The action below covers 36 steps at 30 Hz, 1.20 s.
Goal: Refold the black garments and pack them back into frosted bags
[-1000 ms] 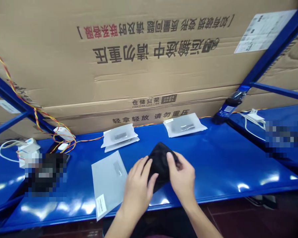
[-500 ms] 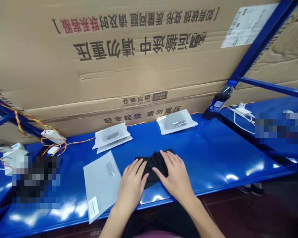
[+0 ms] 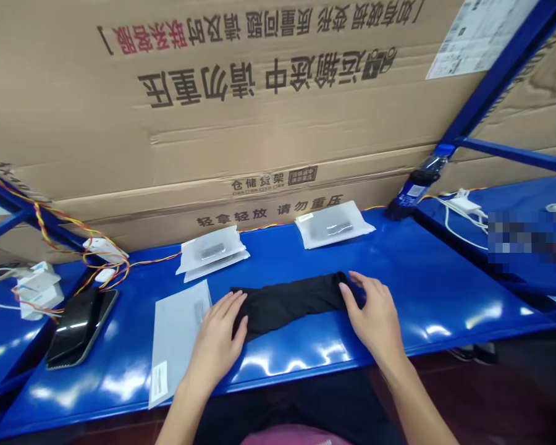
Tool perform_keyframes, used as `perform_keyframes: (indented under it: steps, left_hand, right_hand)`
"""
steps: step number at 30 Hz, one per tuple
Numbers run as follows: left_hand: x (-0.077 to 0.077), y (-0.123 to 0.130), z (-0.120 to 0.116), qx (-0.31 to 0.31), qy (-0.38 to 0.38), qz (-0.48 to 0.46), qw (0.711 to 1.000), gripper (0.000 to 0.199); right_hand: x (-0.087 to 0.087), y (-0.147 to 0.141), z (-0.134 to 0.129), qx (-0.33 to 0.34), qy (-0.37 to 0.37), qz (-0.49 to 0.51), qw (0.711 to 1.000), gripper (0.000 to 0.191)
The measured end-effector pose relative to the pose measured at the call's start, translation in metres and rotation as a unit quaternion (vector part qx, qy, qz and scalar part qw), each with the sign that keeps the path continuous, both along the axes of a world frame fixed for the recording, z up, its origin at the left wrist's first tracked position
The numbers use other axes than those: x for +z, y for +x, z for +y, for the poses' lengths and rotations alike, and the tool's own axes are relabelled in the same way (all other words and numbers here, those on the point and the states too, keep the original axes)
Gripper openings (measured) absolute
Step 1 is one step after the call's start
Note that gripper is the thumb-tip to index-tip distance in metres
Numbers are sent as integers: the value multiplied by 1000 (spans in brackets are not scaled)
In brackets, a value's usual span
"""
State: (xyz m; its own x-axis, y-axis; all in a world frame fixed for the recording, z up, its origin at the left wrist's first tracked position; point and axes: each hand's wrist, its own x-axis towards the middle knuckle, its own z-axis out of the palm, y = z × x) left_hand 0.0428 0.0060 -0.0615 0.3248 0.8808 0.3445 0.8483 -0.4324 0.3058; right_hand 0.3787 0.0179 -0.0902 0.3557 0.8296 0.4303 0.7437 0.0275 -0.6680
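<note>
A long strip of black cloth (image 3: pixel 291 301), which looks like a fabric sleeve, lies stretched crosswise on the blue shelf (image 3: pixel 398 259). My left hand (image 3: pixel 220 330) is closed over its left end, fingertips on top and thumb at the near side. At the other end, my right hand (image 3: pixel 375 312) curves its thumb and fingers around the cloth's edge, where a small fold or opening shows. Just beyond my left wrist lies a flat, frosted plastic bag (image 3: pixel 173 334) with a white label, partly covered by that hand.
Frosted packets (image 3: pixel 213 252) and another packet (image 3: pixel 336 225) lie along the back by a large cardboard box (image 3: pixel 278 136). A dark bottle (image 3: pixel 412 191) stands by the right post. Phones (image 3: pixel 78 327), chargers (image 3: pixel 39 290) and twisted wires (image 3: pixel 60 216) occupy the left.
The black cloth was bunched up between my hands and is now spread out lengthwise. My left hand has moved left and my right hand right.
</note>
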Motion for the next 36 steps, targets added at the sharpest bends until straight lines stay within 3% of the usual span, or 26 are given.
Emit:
perform_keyframes:
  steps: [4,8,12,15,17,20,23,27,30,33,36]
  left_hand:
    - [15,7,18,15,-26,-52,998,27]
    - [30,11,32,22,-59,-114,991,29]
    - [42,11,22,3,-110,-201,973,26]
    - [45,11,10,-11,-136,-224,965,24]
    - [46,10,6,-13,-129,-224,966,24]
    - [51,6,3,-29,-95,-231,968,24]
    - [58,-2,-9,-103,-90,-224,965,21]
    - [64,-8,-36,-204,-190,-127,952,19]
    - [65,-1,-44,-202,-237,-89,946,13]
    - [58,14,-28,-169,-141,-101,970,19]
    - [41,31,3,-160,-6,-50,986,20]
  right_hand:
    - [6,4,13,50,-4,19,999,57]
    - [15,10,23,89,4,101,991,46]
    - [19,24,14,124,-9,166,978,44]
    - [18,32,6,181,-55,103,977,58]
    - [18,36,4,189,-61,80,977,51]
    - [25,43,-2,177,-37,152,972,43]
    - [35,57,-19,236,-68,228,942,35]
    - [42,80,-54,336,-185,118,916,25]
    - [43,83,-66,329,-165,35,929,22]
    - [41,75,-51,287,-89,-17,954,23]
    - [32,67,-26,286,-40,-79,954,29]
